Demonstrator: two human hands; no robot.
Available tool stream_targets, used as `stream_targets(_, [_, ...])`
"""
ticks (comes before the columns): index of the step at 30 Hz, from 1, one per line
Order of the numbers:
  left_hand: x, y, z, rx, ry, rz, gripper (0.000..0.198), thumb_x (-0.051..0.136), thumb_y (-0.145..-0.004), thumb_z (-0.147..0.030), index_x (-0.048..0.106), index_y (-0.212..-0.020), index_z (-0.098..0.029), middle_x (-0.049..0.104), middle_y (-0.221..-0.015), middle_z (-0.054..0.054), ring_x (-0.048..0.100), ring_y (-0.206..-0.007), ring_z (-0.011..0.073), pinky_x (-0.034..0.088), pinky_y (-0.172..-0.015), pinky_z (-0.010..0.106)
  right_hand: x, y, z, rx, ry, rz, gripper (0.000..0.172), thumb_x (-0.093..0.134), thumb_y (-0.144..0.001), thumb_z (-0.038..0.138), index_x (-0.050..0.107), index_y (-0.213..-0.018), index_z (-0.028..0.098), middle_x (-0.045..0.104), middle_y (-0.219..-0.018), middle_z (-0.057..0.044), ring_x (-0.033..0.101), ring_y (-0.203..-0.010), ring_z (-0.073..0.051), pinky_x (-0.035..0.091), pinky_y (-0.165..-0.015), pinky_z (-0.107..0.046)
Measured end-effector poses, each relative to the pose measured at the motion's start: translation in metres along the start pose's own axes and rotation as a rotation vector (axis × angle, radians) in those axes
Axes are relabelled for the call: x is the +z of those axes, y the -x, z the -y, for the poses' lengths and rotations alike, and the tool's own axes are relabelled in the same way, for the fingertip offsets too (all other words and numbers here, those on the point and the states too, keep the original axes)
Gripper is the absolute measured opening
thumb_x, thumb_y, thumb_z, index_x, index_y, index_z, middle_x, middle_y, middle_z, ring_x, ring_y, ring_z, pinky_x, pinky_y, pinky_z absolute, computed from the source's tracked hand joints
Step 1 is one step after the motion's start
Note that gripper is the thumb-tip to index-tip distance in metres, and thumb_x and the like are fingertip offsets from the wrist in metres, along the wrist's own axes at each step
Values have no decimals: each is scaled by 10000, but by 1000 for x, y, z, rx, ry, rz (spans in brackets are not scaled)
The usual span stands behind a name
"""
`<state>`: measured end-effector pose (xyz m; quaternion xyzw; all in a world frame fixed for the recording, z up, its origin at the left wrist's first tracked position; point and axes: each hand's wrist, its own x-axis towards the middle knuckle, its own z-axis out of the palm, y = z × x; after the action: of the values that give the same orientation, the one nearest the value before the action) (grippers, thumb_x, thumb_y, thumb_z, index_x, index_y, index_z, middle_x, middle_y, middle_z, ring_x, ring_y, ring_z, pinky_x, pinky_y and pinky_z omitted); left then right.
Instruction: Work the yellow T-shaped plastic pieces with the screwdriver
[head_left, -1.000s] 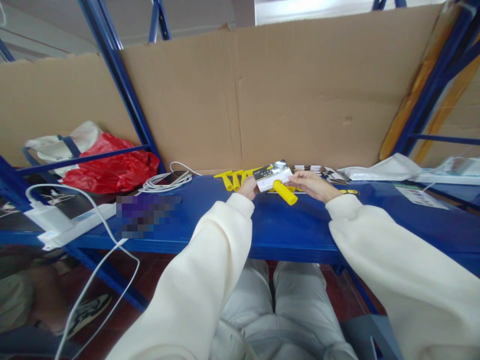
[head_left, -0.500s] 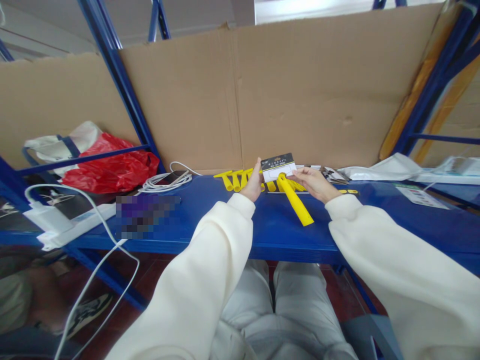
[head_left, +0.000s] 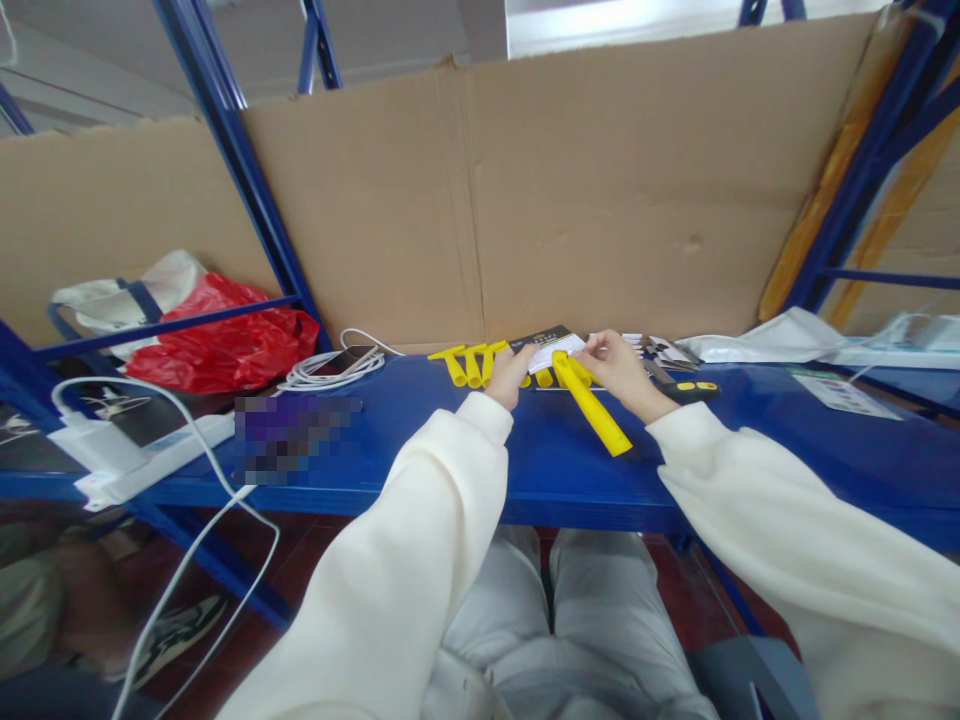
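Near the middle of the frame, a black and white card (head_left: 541, 360) is pinched by the left hand (head_left: 510, 378) and the right hand (head_left: 621, 374), one at each side; some fingertips are hidden. A yellow tool (head_left: 596, 412) is seen at the card, pointing to the lower right. Other yellow tools (head_left: 455, 370) behind are partly covered. At left, a purple thing (head_left: 289, 435) is blurred into squares.
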<state>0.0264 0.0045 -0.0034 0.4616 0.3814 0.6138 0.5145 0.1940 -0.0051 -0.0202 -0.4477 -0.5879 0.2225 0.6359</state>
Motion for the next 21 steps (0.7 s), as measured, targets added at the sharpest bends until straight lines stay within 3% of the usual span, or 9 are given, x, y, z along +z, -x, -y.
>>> stream_targets(2, [0, 0, -1, -9, 16, -37, 167, 668, -818, -96, 664, -663, -160, 691, -653, 17, 694, -723, 152, 538, -716, 242, 4, 6, 6, -104, 143, 119, 327, 851, -699, 307, 609, -907, 233, 692, -928, -43, 696, -951, -238, 541, -981, -437])
stream_targets(4, [0, 0, -2, -22, 39, -67, 128, 678, -813, -111, 668, -696, -161, 693, -659, 15, 696, -720, 153, 542, -695, 239, 8, 13, 14, -207, 306, 247, 427, 827, -734, 315, 641, -1110, 234, 716, -1087, -89, 688, -1072, -283, 519, -1020, -467])
stream_targets(7, [0, 1, -2, -33, 88, -91, 111, 675, -817, -115, 662, -717, -163, 689, -660, 3, 691, -701, 142, 544, -677, 228, 14, 23, 27, -354, 620, 394, 565, 731, -817, 225, 595, -1364, 265, 684, -1305, -134, 620, -1261, -354, 454, -1098, -547])
stream_targets(9, [0, 2, -2, -36, 98, -103, 128, 656, -822, -105, 654, -708, -163, 678, -647, -6, 676, -666, 129, 533, -653, 215, 18, 28, 37, -400, 865, 445, 581, 601, -880, 131, 554, -1444, 260, 668, -1342, -163, 609, -1283, -377, 430, -1105, -582])
stream_targets(12, [1, 1, -2, -54, 88, -108, 138, 636, -828, -117, 648, -701, -169, 677, -643, 2, 677, -655, 135, 524, -630, 216, 21, 34, 53, -338, 1138, 511, 588, 428, -931, 48, 493, -1494, 208, 647, -1329, -207, 690, -1121, -339, 522, -963, -487])
stream_targets(14, [2, 1, -3, -63, 82, -99, 116, 641, -828, -143, 652, -717, -175, 697, -672, 20, 704, -709, 159, 543, -658, 237, 21, 36, 62, -296, 1204, 555, 557, 391, -945, 45, 489, -1476, 178, 629, -1323, -220, 711, -1024, -311, 547, -872, -433])
stream_targets(17, [1, 2, -4, -78, 48, -89, 105, 677, -833, -225, 645, -740, -188, 724, -753, 47, 724, -809, 194, 562, -701, 272, 15, 34, 73, -277, 1210, 618, 471, 425, -933, 55, 558, -1375, 151, 630, -1310, -226, 710, -1005, -302, 546, -859, -408])
stream_targets(19, [0, 3, -6, -80, 12, -76, 141, 684, -850, -280, 638, -750, -193, 734, -833, 62, 718, -860, 198, 551, -705, 272, 3, 26, 80, -223, 1188, 647, 465, 471, -912, 53, 582, -1352, 151, 674, -1253, -203, 718, -986, -286, 544, -863, -380])
stream_targets(21, [-2, 4, -7, -61, -23, -56, 145, 666, -866, -286, 638, -762, -189, 739, -918, 76, 706, -911, 192, 532, -708, 260, -20, 12, 88, -84, 1162, 689, 515, 517, -896, 51, 578, -1390, 181, 740, -1064, -127, 732, -850, -239, 554, -796, -333])
